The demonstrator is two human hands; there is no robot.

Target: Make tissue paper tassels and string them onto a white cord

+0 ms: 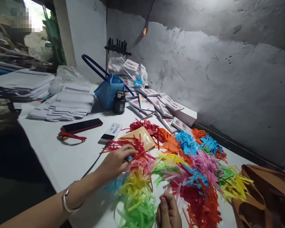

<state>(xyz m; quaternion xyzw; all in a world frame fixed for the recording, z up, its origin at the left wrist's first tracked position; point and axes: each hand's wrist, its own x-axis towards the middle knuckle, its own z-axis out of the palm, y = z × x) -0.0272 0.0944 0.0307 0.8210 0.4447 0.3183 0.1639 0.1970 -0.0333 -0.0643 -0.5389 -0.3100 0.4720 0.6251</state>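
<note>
A garland of fringed paper tassels in red, pink, yellow and green [135, 186] lies across the white table in front of me. My left hand [117, 160] reaches over its red and pink part, fingers curled down onto the paper strips, with a small blue bit showing at the fingertips. Lower and nearer, my right hand [169, 210] is closed, thumb against fingers, pinching a thin dark string that rises from the pinch. To its right spreads a heap of more tassels, with orange-red [201, 202], pink [205, 164] and blue [187, 142] fringes.
Behind the tassels lie a tan envelope [144, 139] and printed white packets [146, 103]. A black flask [119, 103] stands by a blue bag [108, 93]. Further left are a phone [83, 125], a white device [110, 133] and paper stacks [66, 101]. A brown bag [270, 190] sits right.
</note>
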